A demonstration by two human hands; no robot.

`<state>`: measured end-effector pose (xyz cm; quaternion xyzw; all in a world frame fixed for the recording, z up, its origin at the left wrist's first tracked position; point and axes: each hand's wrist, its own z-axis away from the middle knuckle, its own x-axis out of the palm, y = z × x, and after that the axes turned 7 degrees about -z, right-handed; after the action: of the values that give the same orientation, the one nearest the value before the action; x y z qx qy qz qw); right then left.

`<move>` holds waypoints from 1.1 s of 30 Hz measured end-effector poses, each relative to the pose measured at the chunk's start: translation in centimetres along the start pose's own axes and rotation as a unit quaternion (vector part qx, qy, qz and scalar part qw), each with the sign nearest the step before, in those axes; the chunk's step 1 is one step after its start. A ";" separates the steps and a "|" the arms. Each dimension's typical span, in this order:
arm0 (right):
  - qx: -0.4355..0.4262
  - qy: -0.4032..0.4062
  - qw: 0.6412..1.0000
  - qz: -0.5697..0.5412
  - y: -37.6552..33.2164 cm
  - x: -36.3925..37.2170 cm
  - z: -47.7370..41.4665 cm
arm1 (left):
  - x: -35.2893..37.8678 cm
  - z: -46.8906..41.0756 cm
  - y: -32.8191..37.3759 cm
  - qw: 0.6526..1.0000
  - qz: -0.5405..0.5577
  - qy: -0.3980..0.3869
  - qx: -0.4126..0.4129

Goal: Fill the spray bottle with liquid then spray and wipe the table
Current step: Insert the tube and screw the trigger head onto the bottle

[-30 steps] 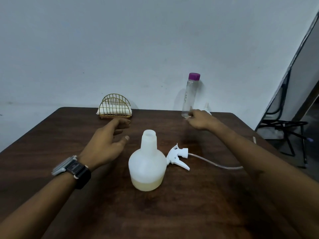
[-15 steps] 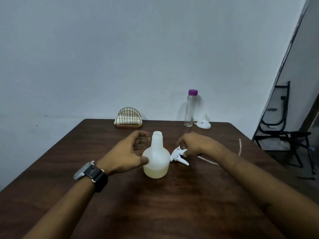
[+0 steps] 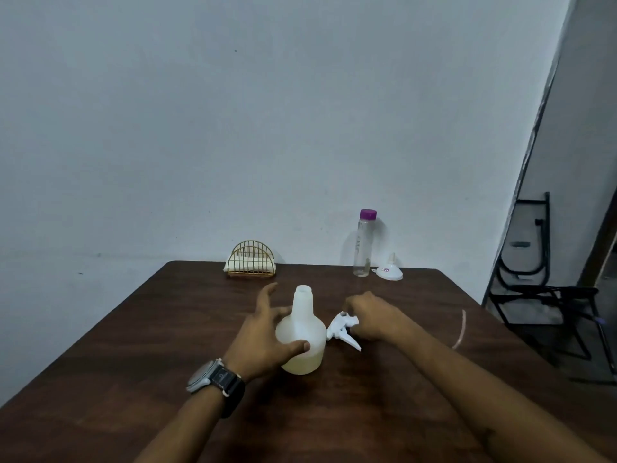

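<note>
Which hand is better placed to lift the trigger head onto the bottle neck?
Right. The right hand curls over the trigger head beside the spray bottle; the left hand cups that bottle.

I could see a dark wooden table. An uncapped white spray bottle stood upright in the curve of the left hand, with pale liquid in its base. Its white trigger head was under the right hand, and a thin tube arced past that wrist. Beyond the right hand stood a purple-capped clear bottle, with an upturned white funnel just beside it. Beyond the left hand sat a gold wire napkin holder.
</note>
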<state>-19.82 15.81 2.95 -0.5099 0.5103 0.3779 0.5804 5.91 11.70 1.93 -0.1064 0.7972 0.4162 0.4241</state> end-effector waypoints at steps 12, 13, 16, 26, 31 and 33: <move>-0.036 0.177 0.976 -0.121 0.2 -7.7 1.7 | 0.4 -0.9 -0.1 0.999 0.039 0.007 -0.035; -0.054 0.217 0.963 -0.154 -0.3 -9.0 2.1 | 0.3 -1.0 0.0 0.998 0.040 0.005 -0.039; -0.088 0.340 0.904 -0.244 -2.6 -13.2 3.8 | 0.2 -1.3 0.3 0.998 0.038 -0.004 -0.049; -0.153 0.368 0.650 -0.647 -8.0 -16.6 5.9 | -0.2 -1.6 0.8 0.997 0.032 -0.019 -0.067; -0.115 0.383 0.570 -0.718 -7.9 -15.5 4.7 | -0.1 -1.4 0.6 0.997 0.044 -0.010 -0.070; -0.102 0.382 0.549 -0.736 -7.8 -14.9 4.3 | -0.1 -1.4 0.6 0.997 0.042 -0.009 -0.069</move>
<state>-14.35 19.76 18.98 -0.8594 0.0876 -0.3622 0.3500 4.83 11.04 2.81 -0.0980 0.7667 0.4884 0.4049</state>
